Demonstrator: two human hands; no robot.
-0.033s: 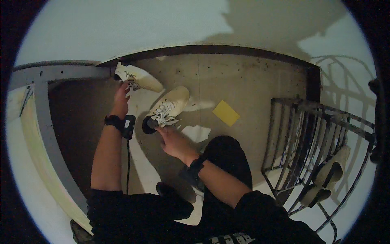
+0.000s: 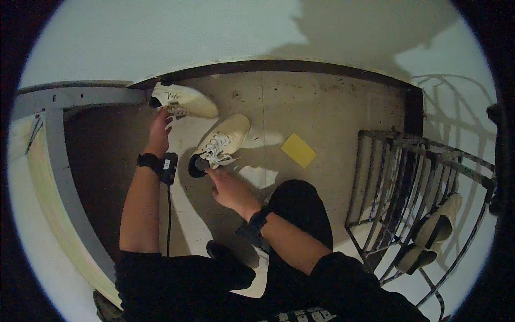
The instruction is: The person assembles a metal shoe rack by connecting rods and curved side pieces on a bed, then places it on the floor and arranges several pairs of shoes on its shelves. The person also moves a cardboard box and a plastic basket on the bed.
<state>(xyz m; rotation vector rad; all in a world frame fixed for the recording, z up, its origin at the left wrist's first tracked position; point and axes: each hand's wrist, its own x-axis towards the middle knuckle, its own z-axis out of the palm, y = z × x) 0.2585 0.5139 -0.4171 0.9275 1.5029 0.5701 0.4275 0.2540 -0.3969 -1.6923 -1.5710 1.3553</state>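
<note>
**Left hand at the far shoe, right hand at the near shoe**

Both cream shoes lie on the floor, just beside each other, toes toward the right. The left hand's fingers curl near the far shoe's collar; whether they grip it cannot be told. The right hand's fingertips meet the near shoe's heel (its white laces spill to one side); their hold is equally unclear. A yellow sheet lies between the near shoe and a metal rack.

likely a home entryway: sneakers on tiled floor, shoes on metal rack
</note>
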